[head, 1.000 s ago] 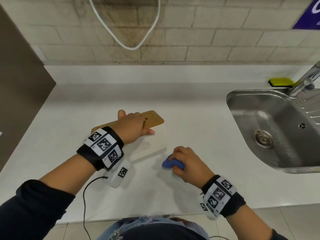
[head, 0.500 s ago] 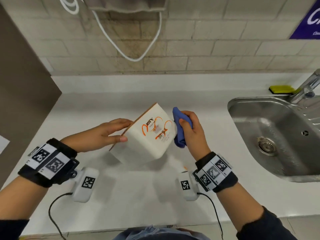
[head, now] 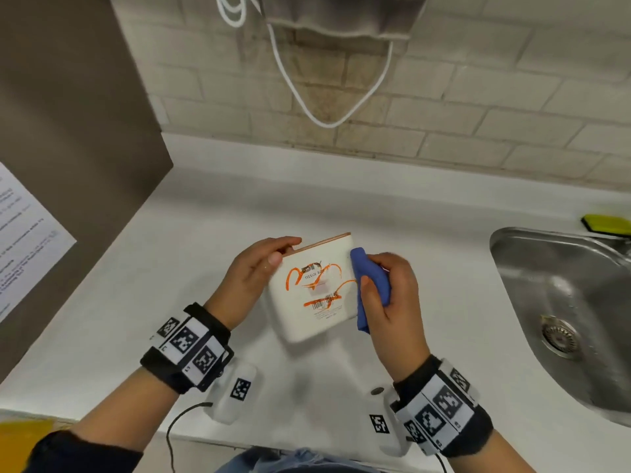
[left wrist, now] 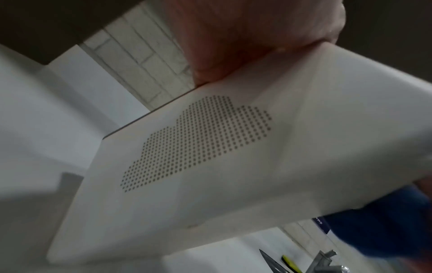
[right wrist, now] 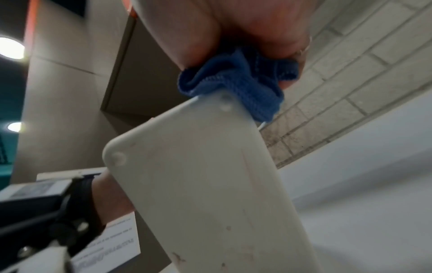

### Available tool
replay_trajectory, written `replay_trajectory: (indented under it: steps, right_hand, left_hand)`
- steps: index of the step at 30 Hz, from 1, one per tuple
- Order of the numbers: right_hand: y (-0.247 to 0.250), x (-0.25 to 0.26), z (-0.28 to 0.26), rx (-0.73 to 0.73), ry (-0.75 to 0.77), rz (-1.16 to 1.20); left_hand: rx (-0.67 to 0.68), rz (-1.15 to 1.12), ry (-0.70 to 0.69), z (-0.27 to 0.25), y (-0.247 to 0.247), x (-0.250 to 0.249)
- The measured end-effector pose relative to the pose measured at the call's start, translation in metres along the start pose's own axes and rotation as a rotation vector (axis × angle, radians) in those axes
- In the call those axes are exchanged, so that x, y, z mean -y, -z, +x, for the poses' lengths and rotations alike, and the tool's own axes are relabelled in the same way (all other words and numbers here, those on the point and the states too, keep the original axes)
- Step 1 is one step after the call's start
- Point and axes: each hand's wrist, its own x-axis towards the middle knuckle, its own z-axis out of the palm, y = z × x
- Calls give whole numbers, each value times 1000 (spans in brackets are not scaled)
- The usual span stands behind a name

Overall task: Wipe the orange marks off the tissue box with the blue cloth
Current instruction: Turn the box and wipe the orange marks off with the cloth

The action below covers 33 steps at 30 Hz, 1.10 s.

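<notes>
- Tissue box (head: 309, 295) lifted off the table (head: 170, 285) since a second ago, turned marked face up, gripped at its left edge by the left hand (head: 254, 271), fingers behind and thumb on the front.
- Orange marks (head: 316, 279) now exposed just left of the right hand (head: 389, 295): loops and strokes across the printed label, none visibly rubbed away yet.
- Blue cloth (head: 370, 281) bunched in the curled fingers of the right hand, carried up from the table and now pressed against the right edge of the box, closer than half a second ago.
- Right wrist view: cloth (right wrist: 236, 81) wedged between palm and box corner (right wrist: 210, 184), contact confirmed.
- Left wrist view: dotted side panel of the box (left wrist: 210, 147) under the fingers.
- Judged as the very start of wiping; every mark remains, so a firm leftward stroke across the face seems due.
</notes>
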Motion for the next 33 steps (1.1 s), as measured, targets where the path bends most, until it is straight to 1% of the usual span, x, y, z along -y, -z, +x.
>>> replay_trajectory:
  steps: [2,4,7,9,14,17,20,23,30,33]
  right_hand:
    - [-6,-3,-1,-56,65,-111]
    - [-12,0,-2,-83,94,-194]
    - [-18,6,1,-124,105,-259]
    - [-21,11,4,-144,135,-343]
    - [-29,19,4,-154,250,-532]
    - [-39,22,0,-130,362,-586]
    - [-50,25,-4,-98,475,-579]
    - [-49,26,0,-40,551,-554]
    - [-39,30,15,208,728,-505]
    - [-34,30,14,337,796,-496]
  left_hand:
    - [-27,19,-56,0,-4,4]
    - [-47,40,-95,1,-6,7]
    - [-55,60,-122,3,-6,11]
    - [-55,60,-129,4,-7,13]
    - [-72,33,-132,5,-8,14]
    - [-63,20,-139,5,-8,16]
    - [-40,14,-142,5,-7,16]
    - [-33,3,-116,8,-4,15]
    - [13,5,-75,15,4,13]
    - [34,9,-62,15,6,13]
